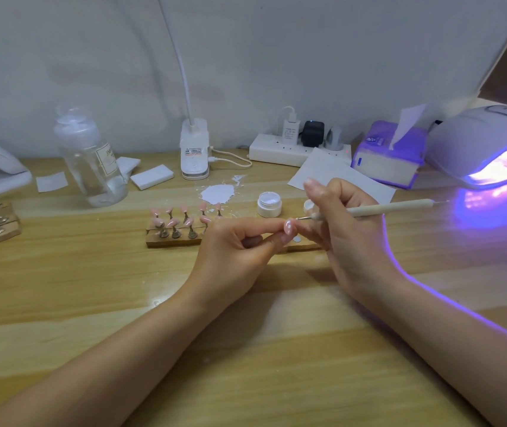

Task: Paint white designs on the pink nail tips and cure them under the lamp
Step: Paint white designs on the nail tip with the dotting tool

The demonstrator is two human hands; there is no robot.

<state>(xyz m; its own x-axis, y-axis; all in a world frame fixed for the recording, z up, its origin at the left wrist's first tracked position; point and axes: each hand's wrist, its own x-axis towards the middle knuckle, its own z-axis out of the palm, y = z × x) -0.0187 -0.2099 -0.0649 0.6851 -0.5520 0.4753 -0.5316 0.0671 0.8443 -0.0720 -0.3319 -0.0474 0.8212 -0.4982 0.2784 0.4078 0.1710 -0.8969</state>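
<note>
- Left hand [233,245] pinches a pink nail tip [289,227]; right hand [341,223] pinches a fine brush [387,208], bristles touching it.
- Any tremor could smear the wet white dots.
- The open white gel pot [269,204] just beyond the hands could tip.

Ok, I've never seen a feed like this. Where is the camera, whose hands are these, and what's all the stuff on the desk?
It is one camera worn on a person's head, looking down at their own bare hands. The left hand pinches a pink nail tip; the right hand holds a thin brush with its point at that tip. Behind them, a wooden holder carries more pink tips on stands, beside an open jar of white gel. The glowing purple curing lamp sits at far right on the table.
</note>
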